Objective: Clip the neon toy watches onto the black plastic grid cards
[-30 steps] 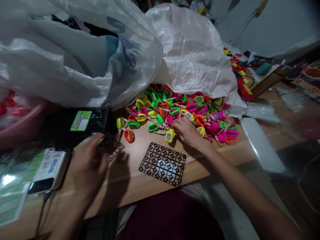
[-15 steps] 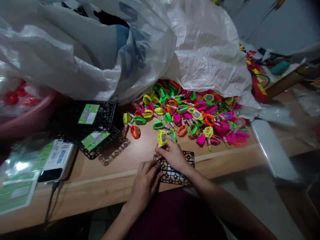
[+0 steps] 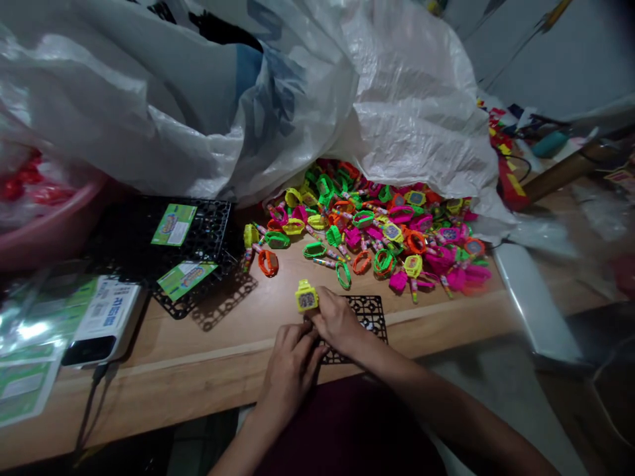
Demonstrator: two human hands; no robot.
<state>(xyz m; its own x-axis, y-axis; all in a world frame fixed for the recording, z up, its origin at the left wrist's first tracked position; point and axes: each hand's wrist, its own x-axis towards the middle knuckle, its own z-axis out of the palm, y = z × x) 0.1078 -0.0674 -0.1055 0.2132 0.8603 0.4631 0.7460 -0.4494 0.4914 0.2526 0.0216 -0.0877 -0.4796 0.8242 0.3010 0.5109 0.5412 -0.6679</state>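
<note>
My right hand is pinched on a yellow toy watch just below the centre of the frame, at the left edge of the black lattice panel on the table. My left hand curls at that same edge; I cannot tell if it grips. A heap of coloured watches lies above.

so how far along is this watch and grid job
Early, it seems. Looks done: a few black grids with green labels lie stacked at the left. In hand: the right hand pinches a yellow toy watch at the edge of a black grid card, which the left hand touches. Left: a big pile of coloured watches spilling from the white bag.
</note>
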